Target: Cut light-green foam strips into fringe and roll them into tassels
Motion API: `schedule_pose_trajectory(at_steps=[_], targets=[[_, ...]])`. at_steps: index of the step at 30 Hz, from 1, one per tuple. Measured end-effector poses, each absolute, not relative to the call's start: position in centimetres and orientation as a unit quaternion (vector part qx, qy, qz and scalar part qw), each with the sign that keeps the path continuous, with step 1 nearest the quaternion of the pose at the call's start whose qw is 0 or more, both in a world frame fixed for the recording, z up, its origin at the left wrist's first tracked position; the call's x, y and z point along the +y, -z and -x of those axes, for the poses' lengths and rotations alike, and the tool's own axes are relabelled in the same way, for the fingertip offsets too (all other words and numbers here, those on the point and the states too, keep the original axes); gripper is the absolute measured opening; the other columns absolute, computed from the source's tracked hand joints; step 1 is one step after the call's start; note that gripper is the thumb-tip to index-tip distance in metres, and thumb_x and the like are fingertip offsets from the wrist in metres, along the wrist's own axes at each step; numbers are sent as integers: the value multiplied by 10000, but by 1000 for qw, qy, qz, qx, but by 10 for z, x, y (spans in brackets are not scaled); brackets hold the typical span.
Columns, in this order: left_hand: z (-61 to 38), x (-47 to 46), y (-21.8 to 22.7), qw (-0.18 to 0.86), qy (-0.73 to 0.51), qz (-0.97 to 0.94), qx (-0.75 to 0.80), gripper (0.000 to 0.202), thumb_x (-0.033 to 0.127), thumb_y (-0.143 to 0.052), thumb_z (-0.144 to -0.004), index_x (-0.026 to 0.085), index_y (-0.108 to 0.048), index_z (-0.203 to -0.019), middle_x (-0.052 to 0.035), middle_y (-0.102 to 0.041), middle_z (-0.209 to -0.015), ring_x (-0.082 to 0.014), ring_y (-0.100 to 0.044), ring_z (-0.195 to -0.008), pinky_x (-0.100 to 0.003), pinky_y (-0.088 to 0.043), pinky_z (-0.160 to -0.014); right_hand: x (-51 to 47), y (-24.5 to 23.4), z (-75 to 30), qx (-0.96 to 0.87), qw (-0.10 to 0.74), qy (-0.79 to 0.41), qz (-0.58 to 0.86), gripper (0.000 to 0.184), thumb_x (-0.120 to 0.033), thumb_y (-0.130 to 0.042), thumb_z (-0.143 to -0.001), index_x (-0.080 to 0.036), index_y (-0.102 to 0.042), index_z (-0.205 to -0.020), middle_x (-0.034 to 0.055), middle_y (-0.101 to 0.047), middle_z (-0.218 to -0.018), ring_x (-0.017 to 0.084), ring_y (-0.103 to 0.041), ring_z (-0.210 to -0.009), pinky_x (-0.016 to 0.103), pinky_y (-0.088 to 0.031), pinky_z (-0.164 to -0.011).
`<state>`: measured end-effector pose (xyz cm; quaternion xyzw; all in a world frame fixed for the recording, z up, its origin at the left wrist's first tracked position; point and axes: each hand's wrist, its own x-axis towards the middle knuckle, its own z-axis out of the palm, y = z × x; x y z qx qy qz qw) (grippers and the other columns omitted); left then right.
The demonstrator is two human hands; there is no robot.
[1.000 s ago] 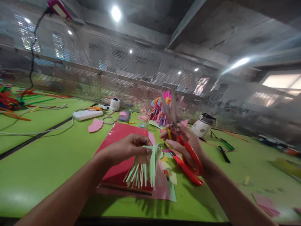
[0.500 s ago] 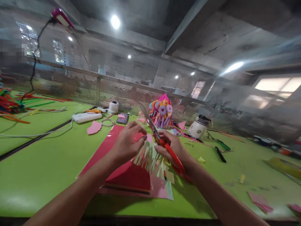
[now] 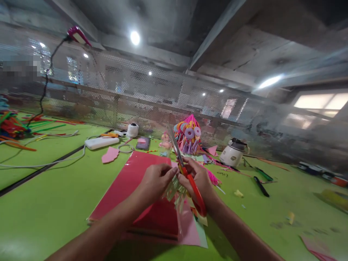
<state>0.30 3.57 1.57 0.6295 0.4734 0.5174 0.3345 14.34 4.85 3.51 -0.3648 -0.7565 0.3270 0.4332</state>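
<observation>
Above a red folder-like sheet (image 3: 130, 181), my left hand (image 3: 157, 179) pinches the top edge of a pale green fringed paper strip (image 3: 174, 190). My right hand (image 3: 199, 177) is closed around red-handled scissors (image 3: 198, 197), whose blades point up and away from me. The thumb and fingers of that hand also touch the strip's right end. Both hands meet closely over the paper, and its thin cut strands hang down. Pink and pale green sheets (image 3: 191, 224) stick out from under the red one.
Behind stands a colourful tasselled paper piece (image 3: 190, 134). A white kettle-like jug (image 3: 232, 152) and a black pen-like tool (image 3: 261, 186) lie to the right. A white power strip (image 3: 102, 143), a pink paper scrap (image 3: 110, 154) and a spool (image 3: 132, 130) are at left.
My left hand has moved right, closer to my right hand. The fringed strip looks narrower and more gathered between the fingers. The whole view has shifted slightly.
</observation>
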Motion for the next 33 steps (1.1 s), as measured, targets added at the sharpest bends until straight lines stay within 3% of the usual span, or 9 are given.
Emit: schedule_pose_trajectory(at_steps=[5, 10, 17, 23, 27, 33], targets=[[-3, 44, -11, 391, -554, -555, 482, 409, 516, -559, -691, 113, -630, -686, -21, -568, -580, -134, -493, -555, -239, -345, -517, 45, -46, -136, -768, 393, -351, 365, 444, -74, -502, -629, -155, -508, -1066, -42, -493, -657, 98, -437, -552, 200, -366, -501], [-2, 52, -6, 369, -588, -520, 497, 318, 429, -597, -667, 114, -625, -697, -62, -630, -651, -163, -556, -617, -263, -406, -572, 40, -60, -126, -754, 375, -356, 405, 484, -72, -474, -619, -126, -498, -1099, -74, -440, -574, 81, -363, -474, 190, -322, -439], [-3, 55, -3, 332, -618, -509, 499, 171, 264, -540, -680, 133, -647, -656, -50, -641, -629, -149, -561, -603, -245, -402, -574, 36, -52, -116, -772, 405, -312, 377, 387, -94, -526, -644, -162, -535, -1025, -5, -608, -769, 108, -480, -543, 230, -425, -549], [8, 60, -5, 326, -652, -477, 491, 176, 246, -531, -659, 122, -631, -585, 19, -536, -503, -109, -473, -510, -218, -336, -521, 31, -46, -122, -711, 513, -283, 389, 204, -271, -509, -804, -178, -548, -982, 9, -580, -760, 129, -520, -587, 233, -439, -543], [20, 62, -11, 408, -672, -451, 423, 188, 289, -582, -660, 113, -633, -615, 28, -522, -511, -88, -438, -502, -210, -334, -534, 40, -44, -149, -693, 553, -218, 408, 314, -305, -635, -743, -205, -518, -1016, -1, -549, -810, 117, -508, -595, 212, -425, -502], [24, 53, -18, 586, -619, -460, 248, 120, 236, -661, -631, 124, -625, -654, 3, -581, -610, -84, -503, -573, -197, -381, -596, 71, -36, -190, -735, 490, -244, 399, 344, -357, -638, -748, -190, -529, -1028, 16, -583, -815, 144, -559, -670, 248, -470, -578]])
